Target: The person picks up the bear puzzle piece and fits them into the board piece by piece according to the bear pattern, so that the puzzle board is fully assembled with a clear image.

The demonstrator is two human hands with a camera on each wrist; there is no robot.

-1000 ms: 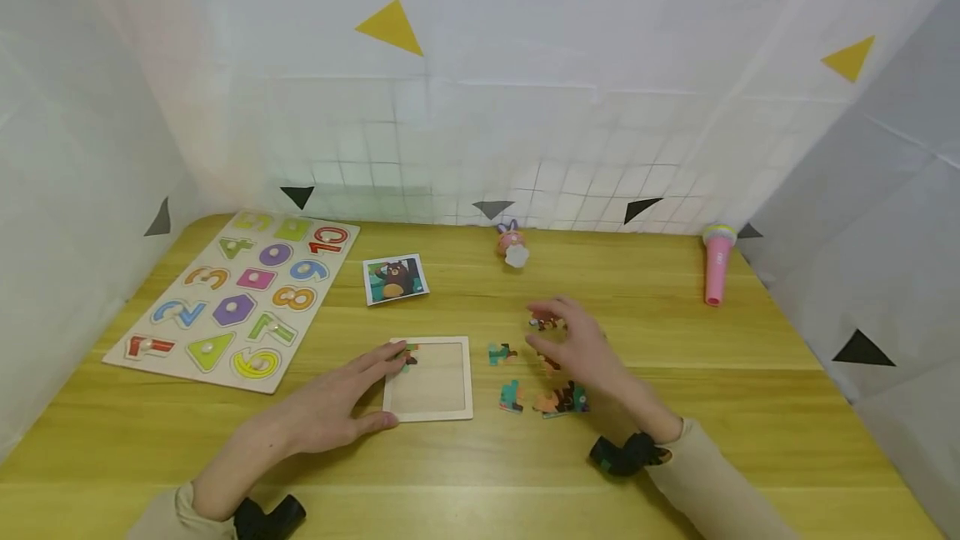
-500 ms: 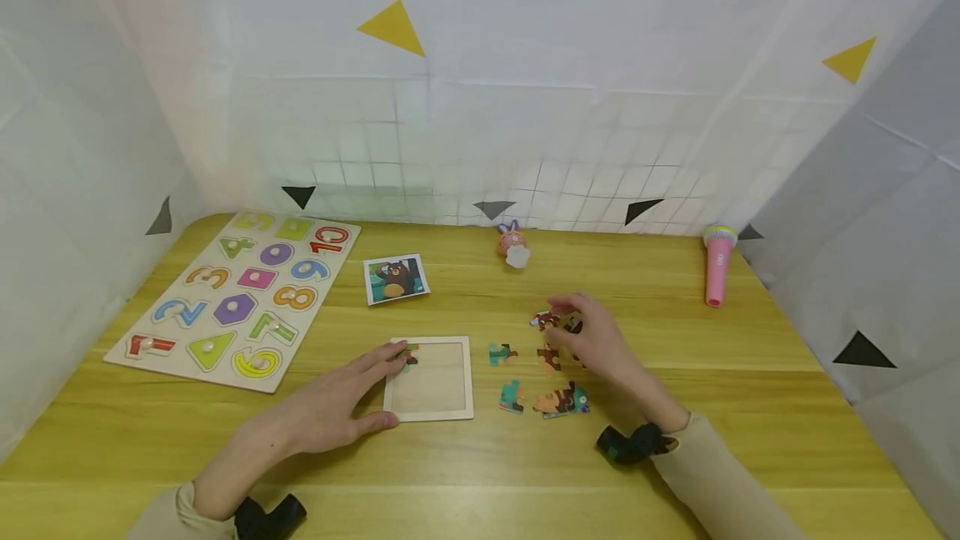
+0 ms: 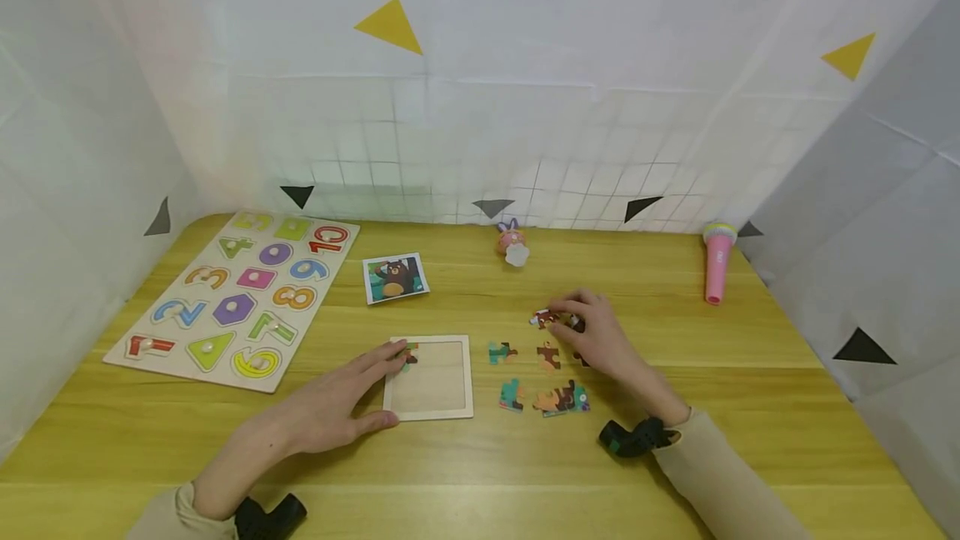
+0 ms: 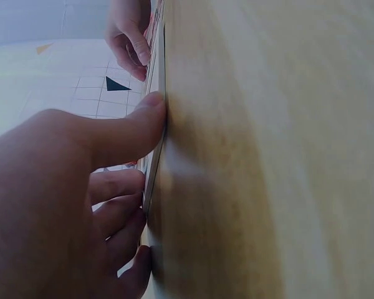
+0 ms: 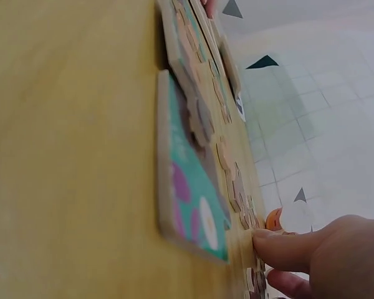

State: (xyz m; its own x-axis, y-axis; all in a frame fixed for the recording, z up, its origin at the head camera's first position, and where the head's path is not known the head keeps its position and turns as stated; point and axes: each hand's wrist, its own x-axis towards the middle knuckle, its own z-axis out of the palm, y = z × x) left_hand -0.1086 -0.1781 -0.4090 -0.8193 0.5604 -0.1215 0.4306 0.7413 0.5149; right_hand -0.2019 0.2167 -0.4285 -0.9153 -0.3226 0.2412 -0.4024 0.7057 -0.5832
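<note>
While my right hand is pinching the bear-face piece between slightly parted fingertips, right of the wooden tray, its low-curled fingers are risking bumping the dark piece beneath — my left hand, fingers extended, merely resting on the tray's edge.

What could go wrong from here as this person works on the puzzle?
The right hand pinches the bear-face piece close to a dark piece, which might get nudged. The left hand rests on the wooden frame, its fingers partly over the corner piece; if it slips, frame or piece could shift.
</note>
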